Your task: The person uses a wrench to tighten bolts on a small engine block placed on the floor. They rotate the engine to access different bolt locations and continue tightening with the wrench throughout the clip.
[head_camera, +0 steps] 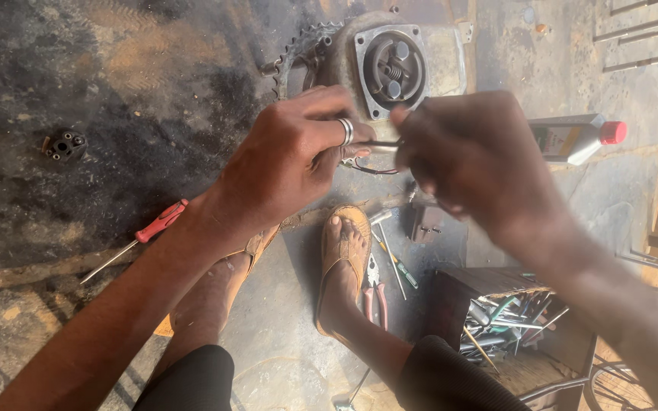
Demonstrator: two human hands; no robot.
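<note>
The grey cast-metal engine casing (390, 65), with its toothed sprocket (298, 53) on the left and a square-flanged round opening showing a spring and studs inside, lies on the oil-stained concrete floor (116, 114) straight ahead, and both hands work just in front of its lower edge. The left hand (291, 156), a silver ring on one finger, is clenched around one end of a thin metal rod or tool (378, 143); the right hand (474, 156) pinches the other end, so the small piece sits between the two hands, against the casing flange. What exactly the rod is cannot be told, since fingers hide most of it. To handle it well, I judge the grip should stay close to the casing and steady, with the dark wires (371, 169) dangling beneath kept out of the way. Around them: a wooden box of mixed tools (496, 312) at lower right, a grey plastic oil bottle with a red cap (576, 137) lying on its side beyond the right hand, a red-handled screwdriver (142, 237) at left, red-handled pliers (375, 289) beside the sandalled right foot (344, 259), and a small black round part (66, 144) far left. The feet and loose tools crowd the floor beneath the hands.
</note>
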